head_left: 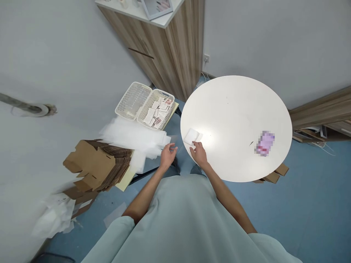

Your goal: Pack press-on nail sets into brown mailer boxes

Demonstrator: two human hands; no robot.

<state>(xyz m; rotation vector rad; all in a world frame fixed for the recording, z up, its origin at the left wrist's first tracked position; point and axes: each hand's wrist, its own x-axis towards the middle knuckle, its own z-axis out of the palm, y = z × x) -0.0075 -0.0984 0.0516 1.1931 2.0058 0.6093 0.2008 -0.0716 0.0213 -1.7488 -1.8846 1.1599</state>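
Observation:
A small, flat white packet [191,136] with a thin translucent edge lies at the near left of the round white table [236,109]. My right hand [199,154] is over the table rim, its bent fingertips at the packet's near edge and its thumb held apart. In the gap between the table and the side stand, my left hand [168,156] is half curled with fingers apart, and nothing shows in it. Just beyond it spreads a pile of thin white sheets [134,135], their near ends close to the fingers.
Left of me, flattened brown cardboard boxes [90,160] are stacked beside the sheets. Behind stands an open white plastic basket [133,100] with printed cards [157,111]. A blurred purple item [265,143] lies on the table's right side. A wooden cabinet [181,47] stands behind.

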